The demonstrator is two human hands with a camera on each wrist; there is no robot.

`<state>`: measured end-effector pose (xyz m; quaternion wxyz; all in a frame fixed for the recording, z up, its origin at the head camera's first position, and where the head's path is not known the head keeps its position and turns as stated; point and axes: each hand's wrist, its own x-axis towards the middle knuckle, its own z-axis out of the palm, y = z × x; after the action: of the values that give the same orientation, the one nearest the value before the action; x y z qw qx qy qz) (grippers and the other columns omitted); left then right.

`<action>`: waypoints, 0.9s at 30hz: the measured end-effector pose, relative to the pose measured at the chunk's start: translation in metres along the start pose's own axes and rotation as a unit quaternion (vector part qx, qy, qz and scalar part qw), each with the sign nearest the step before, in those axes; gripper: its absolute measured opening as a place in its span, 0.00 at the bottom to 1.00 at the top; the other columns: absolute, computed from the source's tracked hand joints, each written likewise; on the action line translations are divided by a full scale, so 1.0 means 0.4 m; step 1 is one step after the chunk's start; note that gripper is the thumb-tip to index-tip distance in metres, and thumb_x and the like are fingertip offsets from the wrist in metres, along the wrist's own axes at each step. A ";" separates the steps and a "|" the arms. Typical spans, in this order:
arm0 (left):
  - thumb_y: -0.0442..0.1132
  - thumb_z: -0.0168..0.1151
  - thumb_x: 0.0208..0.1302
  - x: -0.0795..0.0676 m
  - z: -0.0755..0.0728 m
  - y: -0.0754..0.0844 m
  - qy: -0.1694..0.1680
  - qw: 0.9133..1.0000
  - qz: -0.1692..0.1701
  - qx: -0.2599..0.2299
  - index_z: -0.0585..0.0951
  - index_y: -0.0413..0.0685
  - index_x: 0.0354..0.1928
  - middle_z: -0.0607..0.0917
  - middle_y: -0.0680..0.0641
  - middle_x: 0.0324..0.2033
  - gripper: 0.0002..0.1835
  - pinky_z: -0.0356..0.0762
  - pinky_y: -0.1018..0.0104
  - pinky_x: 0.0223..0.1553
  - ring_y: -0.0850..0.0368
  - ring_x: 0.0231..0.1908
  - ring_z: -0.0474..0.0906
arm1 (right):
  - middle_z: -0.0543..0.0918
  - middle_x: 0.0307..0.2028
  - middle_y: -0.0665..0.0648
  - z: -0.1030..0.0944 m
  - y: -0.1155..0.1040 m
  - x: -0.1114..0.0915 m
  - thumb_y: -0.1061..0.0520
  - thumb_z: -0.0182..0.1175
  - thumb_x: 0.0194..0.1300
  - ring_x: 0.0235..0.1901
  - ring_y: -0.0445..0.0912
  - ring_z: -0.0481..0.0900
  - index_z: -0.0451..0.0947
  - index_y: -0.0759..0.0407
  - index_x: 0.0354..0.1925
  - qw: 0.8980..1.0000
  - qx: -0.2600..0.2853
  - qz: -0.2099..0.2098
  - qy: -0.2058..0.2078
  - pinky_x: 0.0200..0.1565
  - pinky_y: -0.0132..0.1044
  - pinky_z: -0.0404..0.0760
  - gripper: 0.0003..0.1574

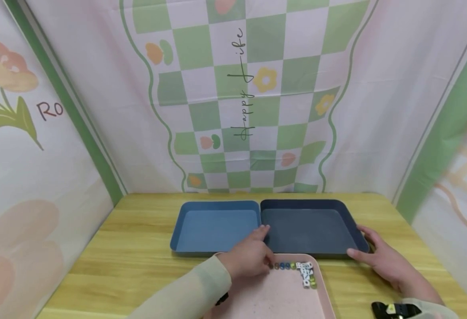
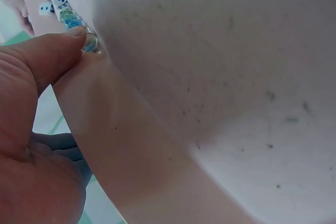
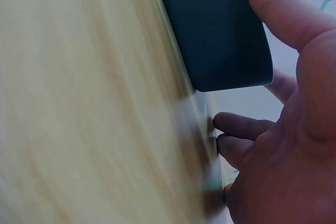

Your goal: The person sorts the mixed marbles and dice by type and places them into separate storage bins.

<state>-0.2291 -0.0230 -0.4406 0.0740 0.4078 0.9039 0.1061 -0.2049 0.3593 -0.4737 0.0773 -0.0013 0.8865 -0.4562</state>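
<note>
The left hand (image 1: 247, 257) reaches over the far wall of a pink tray (image 1: 329, 297). In the left wrist view its straight thumb (image 2: 58, 53) presses on a clear glass marble (image 2: 90, 43), while the other fingers are outside the wall. More coloured marbles (image 1: 285, 266) line the far wall, leading to white dice (image 1: 306, 274) clustered in the corner. The right hand (image 1: 390, 261) holds the near right corner of a dark navy tray (image 1: 305, 230). Its thumb (image 3: 291, 17) lies against one wall, and the index finger rounds the corner.
A blue tray (image 1: 217, 228) stands left of the navy one, their sides together. All three trays are on a wooden table (image 1: 109, 266). Printed fabric (image 1: 249, 102) hangs behind the table and along both sides.
</note>
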 end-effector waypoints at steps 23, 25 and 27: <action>0.43 0.74 0.60 -0.003 -0.004 -0.009 -0.003 0.997 0.002 -0.076 0.90 0.67 0.36 0.55 0.43 0.76 0.05 0.53 0.56 0.71 0.48 0.76 0.42 | 0.36 0.69 0.86 0.000 -0.002 0.001 0.43 0.65 0.67 0.66 0.82 0.38 0.31 0.61 0.79 1.000 0.008 0.011 -0.010 0.59 0.76 0.47 0.65; 0.43 0.74 0.60 -0.004 -0.005 -0.013 -0.002 0.995 -0.002 -0.097 0.90 0.66 0.36 0.55 0.43 0.76 0.05 0.53 0.56 0.70 0.49 0.76 0.41 | 0.36 0.69 0.86 0.000 0.000 0.002 0.42 0.66 0.67 0.66 0.81 0.38 0.31 0.61 0.79 1.000 0.007 0.015 -0.011 0.59 0.76 0.47 0.66; 0.43 0.75 0.60 -0.006 -0.003 -0.017 -0.001 0.994 -0.006 -0.109 0.90 0.66 0.36 0.56 0.44 0.75 0.05 0.53 0.55 0.70 0.50 0.76 0.41 | 0.36 0.69 0.86 0.000 0.002 0.002 0.42 0.66 0.67 0.66 0.81 0.38 0.31 0.61 0.79 1.000 0.007 0.016 -0.012 0.59 0.76 0.47 0.66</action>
<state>-0.2327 -0.0291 -0.4409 0.1193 0.3915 0.8894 0.2038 -0.2057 0.3598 -0.4743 0.0949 0.0080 0.8821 -0.4613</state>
